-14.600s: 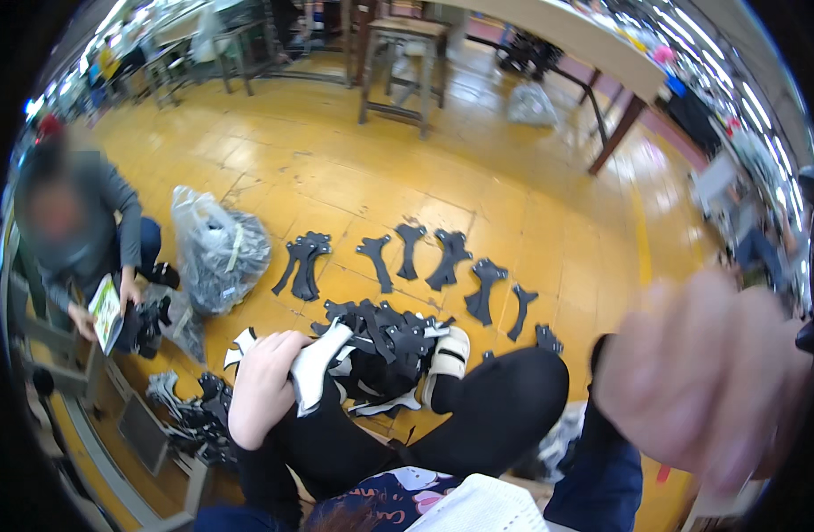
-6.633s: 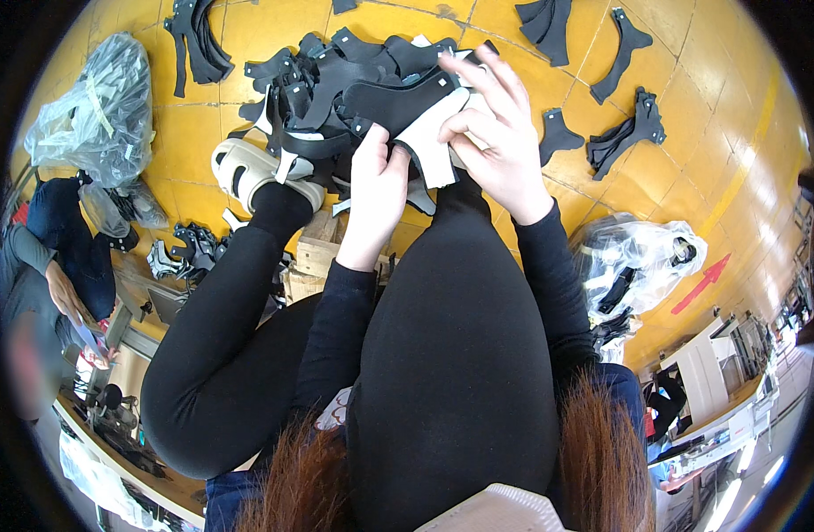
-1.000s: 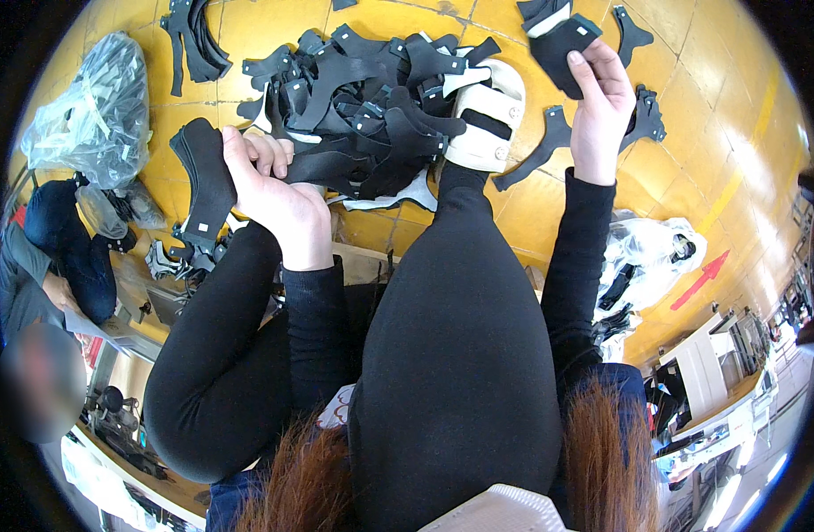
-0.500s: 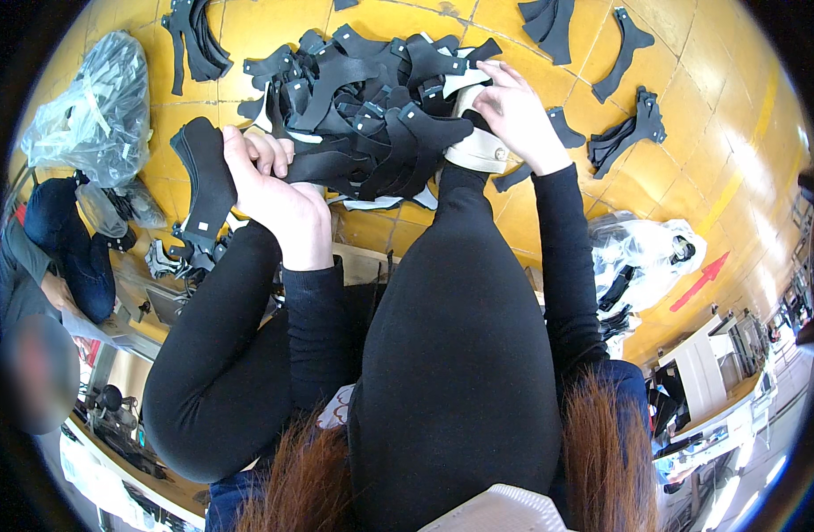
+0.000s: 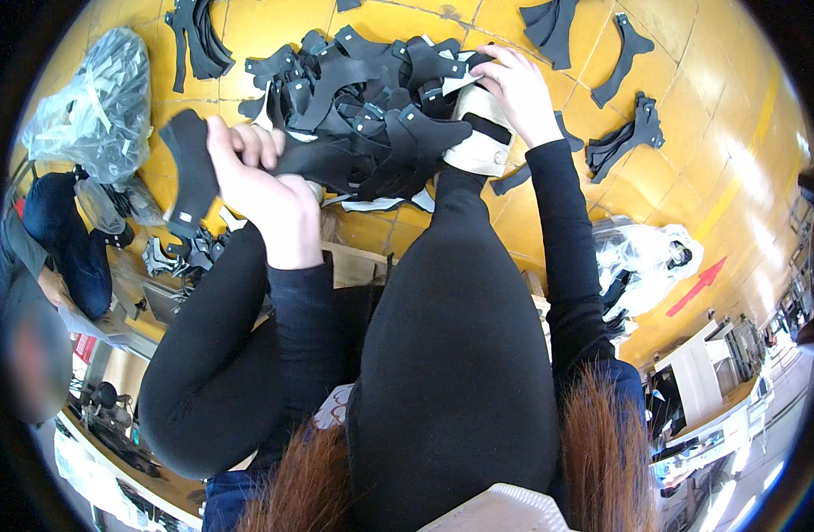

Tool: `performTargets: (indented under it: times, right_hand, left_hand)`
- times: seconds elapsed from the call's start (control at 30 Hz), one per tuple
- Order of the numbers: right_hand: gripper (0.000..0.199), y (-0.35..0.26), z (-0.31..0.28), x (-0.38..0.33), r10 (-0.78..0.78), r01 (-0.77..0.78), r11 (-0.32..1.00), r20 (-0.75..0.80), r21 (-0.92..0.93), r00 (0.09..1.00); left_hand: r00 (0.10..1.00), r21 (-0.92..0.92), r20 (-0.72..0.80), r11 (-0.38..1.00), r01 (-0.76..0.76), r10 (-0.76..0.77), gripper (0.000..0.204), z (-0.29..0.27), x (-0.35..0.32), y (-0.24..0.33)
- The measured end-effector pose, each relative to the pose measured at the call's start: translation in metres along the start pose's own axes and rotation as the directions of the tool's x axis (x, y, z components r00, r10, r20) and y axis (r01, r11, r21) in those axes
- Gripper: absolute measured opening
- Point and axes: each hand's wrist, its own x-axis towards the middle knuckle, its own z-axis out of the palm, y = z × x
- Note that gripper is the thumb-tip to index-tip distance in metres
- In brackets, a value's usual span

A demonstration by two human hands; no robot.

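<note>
Seated on the yellow floor (image 5: 691, 177), I see my left hand (image 5: 265, 191) closed around a stack of black cut pieces (image 5: 187, 168), raised left of the big pile of black pieces (image 5: 363, 115). My right hand (image 5: 518, 89) rests on the pile's far right edge, fingers curled over a piece above my cream shoe (image 5: 478, 142); whether it grips I cannot tell. My black-clad legs (image 5: 460, 337) hide the near floor. Sorted pieces (image 5: 624, 133) lie right, a clear plastic bag (image 5: 97, 106) far left, another bag (image 5: 642, 262) right. A blurred person (image 5: 35, 355) sits at the left edge, partly cut off.
</note>
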Motion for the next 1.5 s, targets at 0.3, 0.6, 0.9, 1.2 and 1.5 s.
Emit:
performTargets:
  times: [0.3, 0.6, 0.9, 1.2, 1.5]
  right_hand:
    - [0.014, -0.055, -0.086, 0.004, 0.055, -0.095, 0.831, 0.088, 0.548, 0.995]
    - [0.021, -0.076, -0.158, -0.018, 0.366, -0.167, 0.687, -0.138, 0.707, 0.92]
    - [0.028, -0.11, -0.095, 0.016, 0.125, -0.573, 0.365, 0.571, 0.734, 0.811]
    - [0.029, -0.128, -0.108, 0.097, -0.025, -0.275, 0.86, 0.574, 0.43, 0.819]
    - [0.022, -0.159, -0.041, 0.203, -0.304, 0.121, 0.946, 0.703, 0.3, 0.643]
  left_hand:
    - [0.68, 0.076, 0.701, 0.971, 0.228, -0.215, 0.026, 0.047, 0.169, 0.091]
    - [0.478, 0.645, 0.747, 0.677, -0.353, -0.463, 0.026, 0.015, 0.232, 0.123]
    - [0.87, 0.756, 0.312, 0.654, 0.015, -0.382, 0.03, -0.109, 0.102, 0.116]
    - [0.876, 0.554, 0.188, 0.784, 0.279, -0.445, 0.025, -0.171, 0.109, 0.069]
    - [0.862, 0.409, 0.248, 0.854, 0.32, -0.442, 0.031, -0.157, 0.141, 0.036]
